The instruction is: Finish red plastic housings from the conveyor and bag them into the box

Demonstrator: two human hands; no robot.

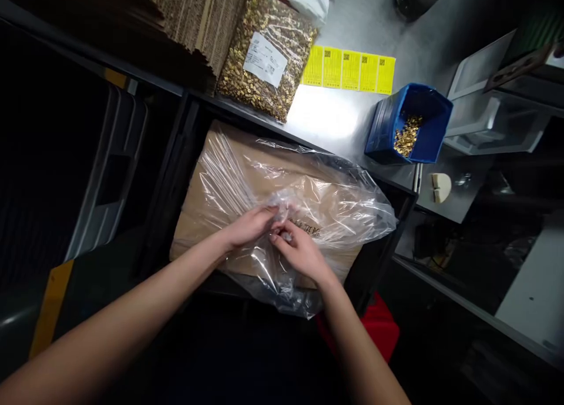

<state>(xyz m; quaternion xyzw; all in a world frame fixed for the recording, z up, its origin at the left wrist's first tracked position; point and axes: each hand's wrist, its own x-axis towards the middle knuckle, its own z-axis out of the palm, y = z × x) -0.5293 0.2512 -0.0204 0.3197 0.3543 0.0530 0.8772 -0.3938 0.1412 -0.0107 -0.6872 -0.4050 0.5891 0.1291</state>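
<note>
A large clear plastic bag (352,217) lies loosely over a flat brown cardboard piece (229,158) in an open drawer below the bench. My left hand (253,224) is closed on a gathered bunch of the film near the middle. Close beside it, my right hand (299,249) pinches the same crumpled plastic, thumb and fingers curled together. Dark printed characters show on the cardboard just past the right hand. The film's folds partly hide the fingertips of both hands.
On the metal bench lie a bag of small brass parts (268,52), yellow labels (350,70) and stacked cardboard (198,23). A blue bin (409,126) with brass pieces stands at the bench edge. Something red (381,328) is below right.
</note>
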